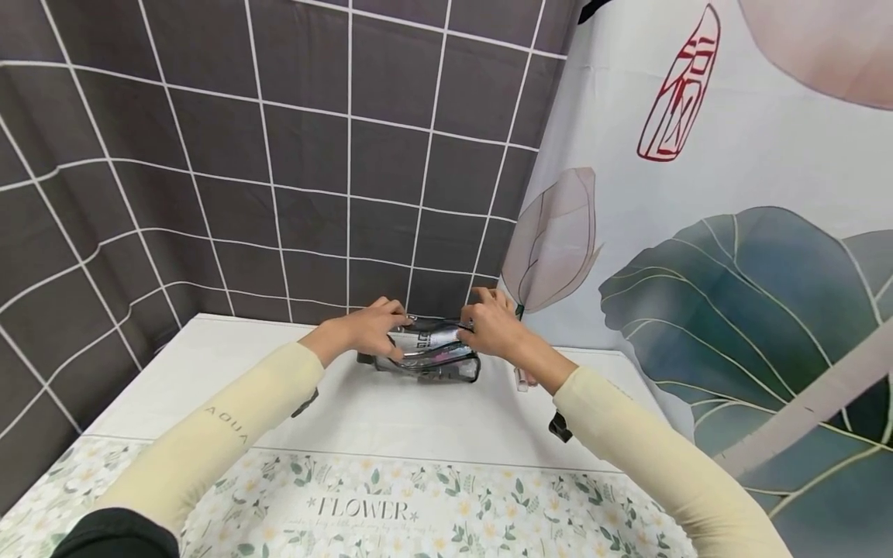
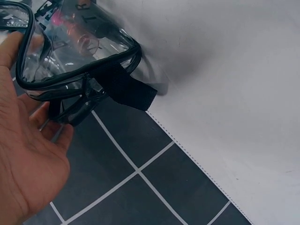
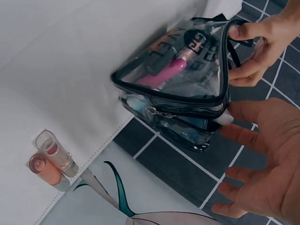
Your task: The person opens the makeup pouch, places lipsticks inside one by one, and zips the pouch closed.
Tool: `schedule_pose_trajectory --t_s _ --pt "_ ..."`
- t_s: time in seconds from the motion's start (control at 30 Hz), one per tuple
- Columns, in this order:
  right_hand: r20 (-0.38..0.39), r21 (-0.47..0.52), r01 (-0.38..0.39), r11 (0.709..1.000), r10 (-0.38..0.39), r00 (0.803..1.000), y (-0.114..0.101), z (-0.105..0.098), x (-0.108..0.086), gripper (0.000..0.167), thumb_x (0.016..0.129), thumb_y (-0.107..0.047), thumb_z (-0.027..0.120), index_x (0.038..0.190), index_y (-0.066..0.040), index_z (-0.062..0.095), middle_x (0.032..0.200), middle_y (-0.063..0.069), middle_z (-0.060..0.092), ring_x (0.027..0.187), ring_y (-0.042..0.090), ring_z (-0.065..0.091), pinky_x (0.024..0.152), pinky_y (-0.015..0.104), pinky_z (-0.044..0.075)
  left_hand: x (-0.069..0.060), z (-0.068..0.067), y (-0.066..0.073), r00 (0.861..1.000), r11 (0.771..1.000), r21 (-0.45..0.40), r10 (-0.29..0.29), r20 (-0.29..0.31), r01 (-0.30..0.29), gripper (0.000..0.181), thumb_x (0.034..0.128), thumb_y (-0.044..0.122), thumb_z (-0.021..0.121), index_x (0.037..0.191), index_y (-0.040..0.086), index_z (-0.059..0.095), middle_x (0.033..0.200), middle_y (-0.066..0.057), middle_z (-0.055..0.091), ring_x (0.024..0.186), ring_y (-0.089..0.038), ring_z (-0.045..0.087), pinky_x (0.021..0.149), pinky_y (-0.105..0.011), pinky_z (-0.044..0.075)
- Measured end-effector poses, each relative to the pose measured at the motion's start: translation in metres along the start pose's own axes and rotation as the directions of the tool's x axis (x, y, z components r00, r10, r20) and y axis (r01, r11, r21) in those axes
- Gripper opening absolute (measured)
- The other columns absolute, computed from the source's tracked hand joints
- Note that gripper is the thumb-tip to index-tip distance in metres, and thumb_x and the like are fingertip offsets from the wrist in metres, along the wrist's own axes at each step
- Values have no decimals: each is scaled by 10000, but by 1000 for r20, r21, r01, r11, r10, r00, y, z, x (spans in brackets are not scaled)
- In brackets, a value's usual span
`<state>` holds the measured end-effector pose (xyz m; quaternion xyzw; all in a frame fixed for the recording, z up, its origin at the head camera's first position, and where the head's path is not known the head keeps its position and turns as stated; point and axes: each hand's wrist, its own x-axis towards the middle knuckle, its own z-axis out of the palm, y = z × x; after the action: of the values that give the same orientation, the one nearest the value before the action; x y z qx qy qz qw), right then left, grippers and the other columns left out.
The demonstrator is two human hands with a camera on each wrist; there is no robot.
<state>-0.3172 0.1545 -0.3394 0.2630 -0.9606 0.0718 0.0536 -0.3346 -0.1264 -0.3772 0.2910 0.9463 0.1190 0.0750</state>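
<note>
A clear zip cosmetic bag [image 1: 436, 370] with black piping lies on the white table by the dark wall cloth. Pink and other coloured items show through its printed plastic. My left hand [image 1: 366, 327] grips the bag's left side, its thumb and fingers around the black-edged rim in the left wrist view. Beside the opposite end is my right hand [image 1: 494, 324]. In the right wrist view, the right thumb and index finger are at the bag's edge near a small white bit, while the other fingers spread loosely. The zipper pull [image 3: 159, 112] hangs at the near seam.
Two small lip gloss tubes [image 3: 49, 161] lie on the table to the bag's right. A dark grey gridded cloth [image 1: 314, 155] rises behind, and a leaf-patterned cloth [image 1: 732, 294] hangs at the right. A floral cover [image 1: 363, 496] spans the front.
</note>
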Motion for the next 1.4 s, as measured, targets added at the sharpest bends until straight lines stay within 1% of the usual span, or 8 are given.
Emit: schedule_pose_trajectory --t_s 0.17,0.33,0.47,0.63,0.83,1.1,1.2,1.4 --pt "-2 13 -3 1000 3 1000 2 1 -3 239 1066 -286 780 1181 -90 853 1738 323 441 1600 594 364 1279 820 303 0 2 0 1000 1000 -9 6 2 -6 822 942 399 745 1661 48 555 1630 -146 491 1439 -317 434 1216 -546 502" --pt "-21 36 -17 999 18 1000 7 0 -6 234 1082 -290 752 1142 -91 860 1746 310 439 1597 588 356 1256 798 325 0 1 0 1000 1000 -19 12 -11 -12 824 941 388 751 1661 41 552 1628 -146 495 1434 -319 436 1206 -548 505" --pt "-26 54 -33 998 34 999 13 0 -9 245 1100 -283 714 1125 -88 860 1755 302 433 1599 573 347 1248 782 327 -2 0 -1 1000 1000 -29 7 1 -7 819 958 389 744 1672 42 539 1646 -154 486 1452 -327 426 1210 -558 500" --pt "-42 42 -37 998 39 998 21 1 -12 249 1106 -262 684 1111 -73 848 1724 322 466 1565 584 384 1263 798 324 -5 1 -2 1000 1000 -28 11 -1 -11 821 959 392 746 1670 36 540 1640 -160 491 1448 -331 425 1212 -559 494" --pt "-31 22 -69 997 69 997 35 6 -18 244 1102 -235 669 1067 -70 845 1686 331 511 1562 585 392 1237 792 343 -5 -1 0 1000 999 -28 17 -4 -17 819 949 381 746 1661 29 548 1627 -157 498 1439 -327 428 1210 -557 496" --pt "12 -7 -128 992 128 992 54 15 -24 237 1082 -215 663 1065 -68 849 1647 325 552 1557 591 383 1212 787 359 -6 -4 1 1000 999 -31 17 -8 -17 798 966 379 750 1658 34 555 1641 -167 495 1489 -353 419 1235 -570 482" --pt "55 -28 -160 987 161 985 59 17 -28 238 1070 -218 653 983 -78 825 1560 314 621 1534 583 403 1206 782 365 -6 -3 1 1000 999 -33 15 -7 -15 798 967 379 751 1660 38 553 1642 -163 493 1483 -347 420 1234 -567 484" --pt "151 -70 -221 973 230 962 71 26 -40 292 1052 -189 648 779 -119 726 1445 290 660 1434 556 454 1149 726 402 -4 -2 1 1000 999 -41 15 1 -15 808 962 383 742 1665 39 546 1628 -148 493 1451 -327 424 1217 -560 493"
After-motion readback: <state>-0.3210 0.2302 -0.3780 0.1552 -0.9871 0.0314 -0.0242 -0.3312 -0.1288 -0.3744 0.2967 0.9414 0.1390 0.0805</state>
